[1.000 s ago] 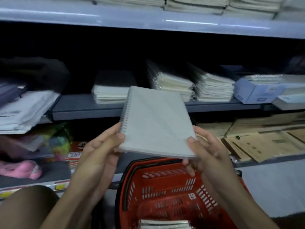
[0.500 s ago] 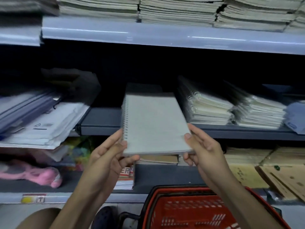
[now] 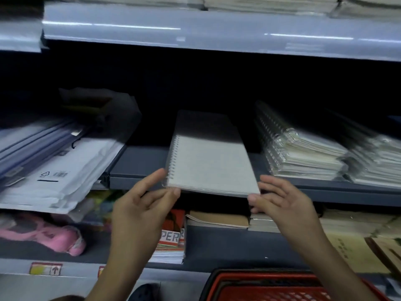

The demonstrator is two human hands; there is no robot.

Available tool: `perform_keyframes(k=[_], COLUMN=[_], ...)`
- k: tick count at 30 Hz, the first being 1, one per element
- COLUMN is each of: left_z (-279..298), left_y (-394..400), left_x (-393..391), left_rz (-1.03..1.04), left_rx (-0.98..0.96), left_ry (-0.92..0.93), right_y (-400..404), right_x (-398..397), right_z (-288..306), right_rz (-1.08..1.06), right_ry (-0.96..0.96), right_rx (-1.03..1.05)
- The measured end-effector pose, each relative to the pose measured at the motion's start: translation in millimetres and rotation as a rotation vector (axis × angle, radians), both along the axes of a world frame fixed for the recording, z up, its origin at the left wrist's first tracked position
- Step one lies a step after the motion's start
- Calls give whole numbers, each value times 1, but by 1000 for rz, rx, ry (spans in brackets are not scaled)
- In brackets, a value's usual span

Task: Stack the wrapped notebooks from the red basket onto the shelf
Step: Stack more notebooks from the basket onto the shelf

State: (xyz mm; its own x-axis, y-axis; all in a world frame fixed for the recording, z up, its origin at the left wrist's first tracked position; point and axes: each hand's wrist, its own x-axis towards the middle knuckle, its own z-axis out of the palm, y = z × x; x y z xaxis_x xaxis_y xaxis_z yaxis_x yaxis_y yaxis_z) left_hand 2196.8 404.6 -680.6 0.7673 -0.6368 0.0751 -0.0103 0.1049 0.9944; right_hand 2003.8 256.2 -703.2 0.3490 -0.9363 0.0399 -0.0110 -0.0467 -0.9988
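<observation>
Grey-covered wrapped notebook [image 3: 210, 166] now lies part-way onto the middle shelf [image 3: 138, 168], its near edge overhanging; 1 second ago it was held tilted above the red basket [image 3: 282, 287]. Left hand [image 3: 143, 205] pinches the spiral corner between thumb and fingers. Right hand [image 3: 282, 203] has loosened, fingers spread at the other corner, contact unclear. Judgement: placement nearly complete; a push inward remains, beside the stacked notebooks [image 3: 303, 153]
</observation>
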Motion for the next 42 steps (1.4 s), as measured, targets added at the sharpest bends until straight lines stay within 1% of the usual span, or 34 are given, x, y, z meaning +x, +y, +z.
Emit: perform_keyframes(k=[4, 8, 13, 16, 20, 24, 28, 32, 34, 37, 38, 39, 40, 42], left_z=[-9, -10, -10, -8, -7, -8, -12, -34, -56, -102, -120, -142, -162, -196], left_y=[-16, -43, -78, -91, -93, -74, -62, -54, -46, -32, -27, -23, -17, -6], left_x=[3, 15, 34, 41, 43, 24, -5, -45, -72, -112, -123, -132, -141, -154], left_rz=[93, 127, 187, 192, 183, 209, 105, 11, -80, -328, -392, -433, -460, -478], left_rx=[5, 20, 40, 32, 14, -13, 5, 50, 128, 344, 450, 558, 659, 832], left_ry=[-92, -151, -166, -149, -120, -127, -158, -114, -43, 266, 329, 340, 314, 211], right_y=[-5, -21, -47, -58, -55, -36, -14, 14, 34, 63, 71, 78, 82, 92], right_x=[9, 28, 53, 58, 57, 36, -7, -68, -102, -147, -160, -172, -182, -199], right_z=[-10, -3, -2, -1, 2, 8, 4, -21, -47, -99, -118, -137, -154, -185], right_rz=[-68, -153, -218, -211, -186, -135, -85, -68, -14, 15, 22, 38, 57, 80], right_ry=[5, -9, 47, 67, 94, 119, 175, 326, 438, 634, 710, 782, 832, 888], right_rx=[-99, -152, -181, -156, -189, -248, -232, -217, -177, -107, -77, -1, 113, 367])
